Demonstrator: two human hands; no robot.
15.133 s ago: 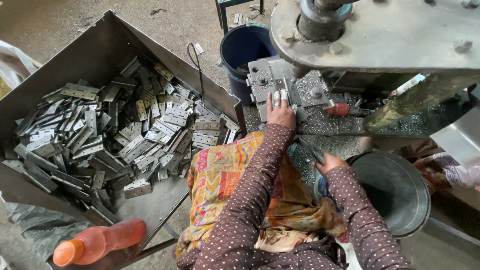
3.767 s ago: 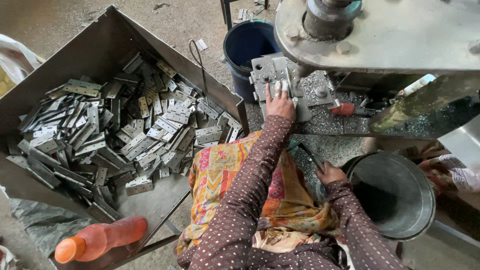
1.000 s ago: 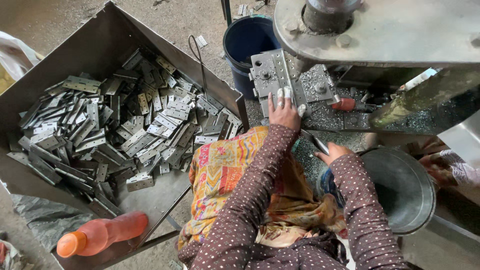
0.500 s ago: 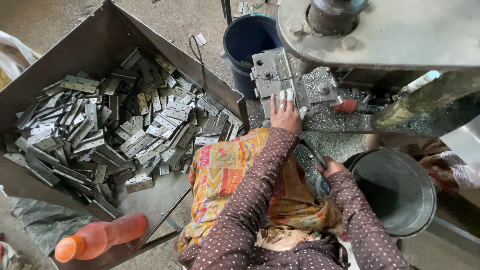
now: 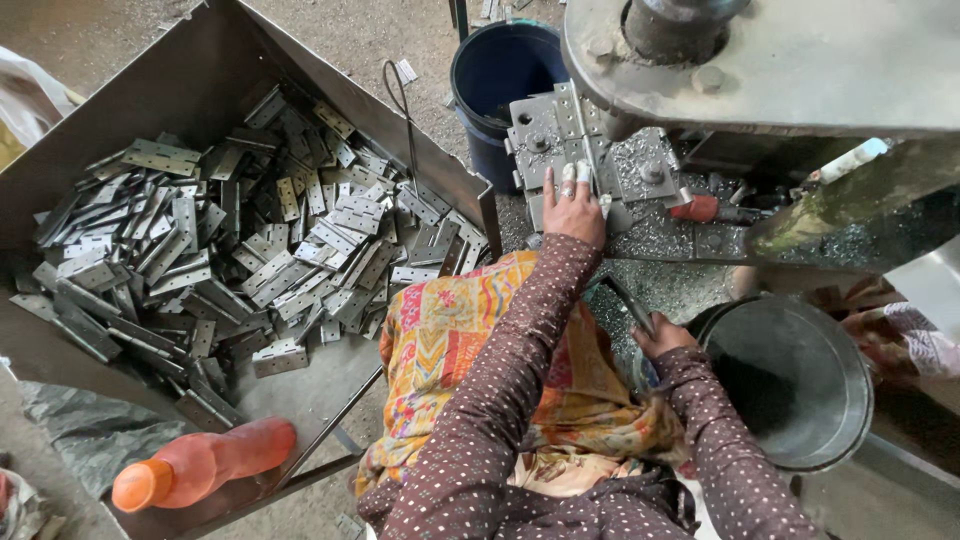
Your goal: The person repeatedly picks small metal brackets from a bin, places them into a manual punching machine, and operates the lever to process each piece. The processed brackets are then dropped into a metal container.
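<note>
My left hand (image 5: 573,205) reaches forward onto the grey die block (image 5: 545,135) of a press, with taped fingertips pressing a small metal hinge plate (image 5: 604,206) flat against it. Lower and to the right, my right hand (image 5: 662,336) is closed around a dark lever handle (image 5: 622,297) beside a round metal basin (image 5: 800,380). The press's big round head (image 5: 760,60) hangs over the die. A patterned orange cloth (image 5: 450,340) covers my lap.
A large metal tray (image 5: 190,90) on the left holds a heap of several grey hinge plates (image 5: 230,250). An orange bottle (image 5: 200,462) lies at its near corner. A blue bucket (image 5: 500,80) stands behind the die. Another person's sleeve (image 5: 915,340) shows at the right edge.
My right hand has dropped slightly with the lever over the last second. My left hand stays on the die block.
</note>
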